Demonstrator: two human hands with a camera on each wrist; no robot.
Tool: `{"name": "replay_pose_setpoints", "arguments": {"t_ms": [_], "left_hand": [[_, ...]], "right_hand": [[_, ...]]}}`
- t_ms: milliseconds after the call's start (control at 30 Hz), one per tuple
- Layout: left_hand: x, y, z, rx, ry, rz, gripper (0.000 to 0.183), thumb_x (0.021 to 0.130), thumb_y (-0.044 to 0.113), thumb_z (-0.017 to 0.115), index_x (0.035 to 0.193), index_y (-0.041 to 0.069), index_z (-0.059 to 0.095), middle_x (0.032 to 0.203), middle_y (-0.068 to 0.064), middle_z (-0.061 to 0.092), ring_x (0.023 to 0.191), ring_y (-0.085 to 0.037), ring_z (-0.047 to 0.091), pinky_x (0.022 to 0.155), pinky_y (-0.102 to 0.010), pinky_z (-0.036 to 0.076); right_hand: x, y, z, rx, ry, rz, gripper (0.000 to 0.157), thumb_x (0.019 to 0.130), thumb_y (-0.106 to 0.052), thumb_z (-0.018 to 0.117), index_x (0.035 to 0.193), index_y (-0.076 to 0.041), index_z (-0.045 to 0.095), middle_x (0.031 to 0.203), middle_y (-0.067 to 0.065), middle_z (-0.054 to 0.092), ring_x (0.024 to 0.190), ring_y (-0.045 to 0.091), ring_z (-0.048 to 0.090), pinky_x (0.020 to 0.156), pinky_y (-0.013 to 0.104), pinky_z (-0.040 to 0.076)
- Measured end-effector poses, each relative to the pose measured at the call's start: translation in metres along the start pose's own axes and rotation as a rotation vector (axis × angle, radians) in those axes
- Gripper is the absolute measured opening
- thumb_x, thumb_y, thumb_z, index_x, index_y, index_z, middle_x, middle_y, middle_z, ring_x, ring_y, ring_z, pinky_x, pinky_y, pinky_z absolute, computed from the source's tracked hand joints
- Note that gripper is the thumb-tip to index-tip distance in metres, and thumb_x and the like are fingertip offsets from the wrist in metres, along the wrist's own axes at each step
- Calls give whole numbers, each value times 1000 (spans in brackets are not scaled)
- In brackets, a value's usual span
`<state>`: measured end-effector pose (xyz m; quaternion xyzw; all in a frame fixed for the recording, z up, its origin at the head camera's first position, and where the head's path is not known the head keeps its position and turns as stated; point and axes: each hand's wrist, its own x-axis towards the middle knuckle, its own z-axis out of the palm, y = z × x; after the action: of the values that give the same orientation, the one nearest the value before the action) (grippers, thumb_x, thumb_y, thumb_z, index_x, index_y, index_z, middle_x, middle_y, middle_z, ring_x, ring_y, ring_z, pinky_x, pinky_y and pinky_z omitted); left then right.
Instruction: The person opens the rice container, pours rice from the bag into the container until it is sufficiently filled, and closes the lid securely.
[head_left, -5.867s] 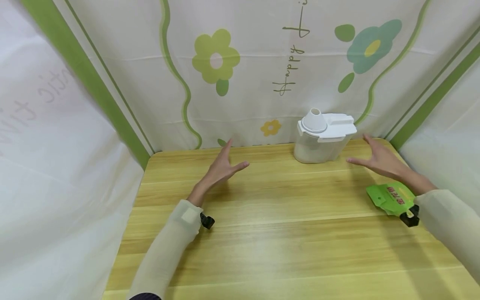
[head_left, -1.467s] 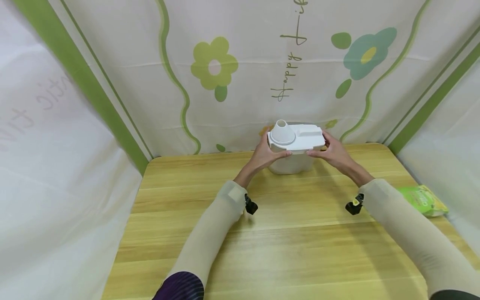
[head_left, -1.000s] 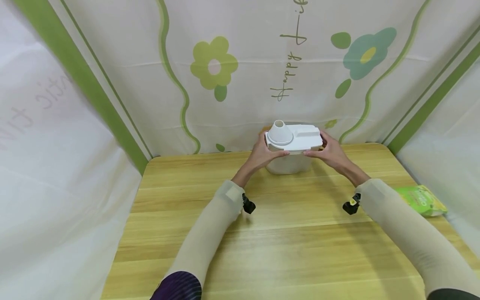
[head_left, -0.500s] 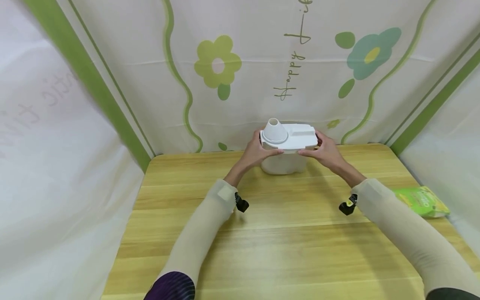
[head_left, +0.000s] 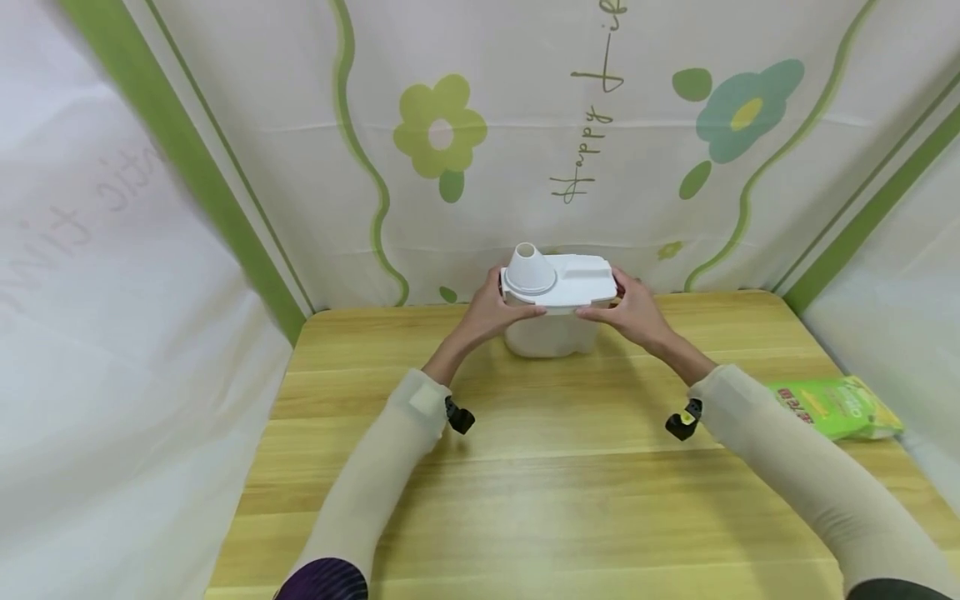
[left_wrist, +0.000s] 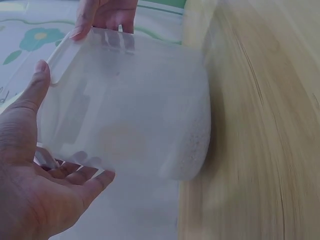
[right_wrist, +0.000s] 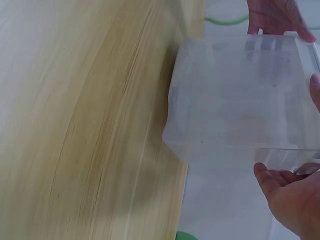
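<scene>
A translucent plastic storage container (head_left: 551,335) stands near the table's back edge, with a white lid (head_left: 573,287) and a cone-shaped spout (head_left: 529,273) at the lid's left end. My left hand (head_left: 491,310) grips its left end, thumb along the front under the lid's rim. At the opposite end my right hand (head_left: 633,312) holds it likewise, thumb on the front. In the left wrist view, the fingers of my left hand (left_wrist: 35,175) curl round the end of the container (left_wrist: 135,100). My right hand (right_wrist: 295,195) wraps the other end in the right wrist view.
To the right on the wooden table (head_left: 525,500) lies a green and yellow packet (head_left: 840,406), partly hidden by my right sleeve (head_left: 780,458). A white printed curtain (head_left: 495,208) hangs right behind the table, with more white cloth at both sides.
Earlier my hands were apart, with the container at the back right. Both hands then took hold of its ends, and it has moved left to the middle back.
</scene>
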<state>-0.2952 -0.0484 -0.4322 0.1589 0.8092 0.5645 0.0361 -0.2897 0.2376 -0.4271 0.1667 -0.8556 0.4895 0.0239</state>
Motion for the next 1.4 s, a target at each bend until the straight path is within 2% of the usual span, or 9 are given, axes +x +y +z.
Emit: {"name": "replay_pose_setpoints", "arguments": {"t_ms": [233,400,467,600,667,967,1400], "left_hand": [[-13,-3,-18,-3,9,8,103,81,36,94,157,5,32,149,-12,54,138,-26,53,116,-46,45],[-22,-5,-30,-15,17,18,101,82,32,94,157,4,33,148,-12,55,138,-26,53,117,-48,44],[-24,-7,-33,-22,16,25,101,82,30,94,157,3,32,148,-13,54,138,-27,53,117,-48,44],[-30,-11,-40,-22,10,34,102,82,30,94,158,3,31,148,-12,53,138,-27,52,117,-48,44],[-33,-12,-43,-14,9,31,103,82,30,94,158,3,30,149,-13,53,139,-28,52,117,-48,44],[-48,-18,-58,16,27,-11,100,82,30,94,156,2,33,148,-15,56,139,-30,53,116,-51,45],[-57,-26,-69,-17,28,-6,100,81,25,94,158,4,33,147,-13,56,138,-29,53,115,-52,44]], "right_hand": [[0,-13,16,18,-2,-38,90,87,-24,91,162,-14,43,142,13,64,123,26,62,86,21,51],[-1,-23,28,18,-14,-34,99,86,-25,91,166,-12,34,151,15,58,128,27,59,94,31,54],[-1,-25,32,27,-18,-24,101,87,-25,91,167,-12,31,154,15,55,130,27,58,96,31,53],[0,-26,41,24,-18,-17,104,86,-27,92,168,-12,29,155,16,55,129,27,59,89,22,52],[-1,-27,45,25,-18,-20,105,86,-27,92,168,-12,29,153,16,56,128,28,59,89,22,52],[-1,-34,65,48,-10,-43,102,83,-28,94,165,-11,35,142,16,64,120,28,62,97,49,57],[-4,-40,80,9,15,-62,100,79,-34,96,161,-11,43,136,12,68,115,24,65,93,46,58]]}}
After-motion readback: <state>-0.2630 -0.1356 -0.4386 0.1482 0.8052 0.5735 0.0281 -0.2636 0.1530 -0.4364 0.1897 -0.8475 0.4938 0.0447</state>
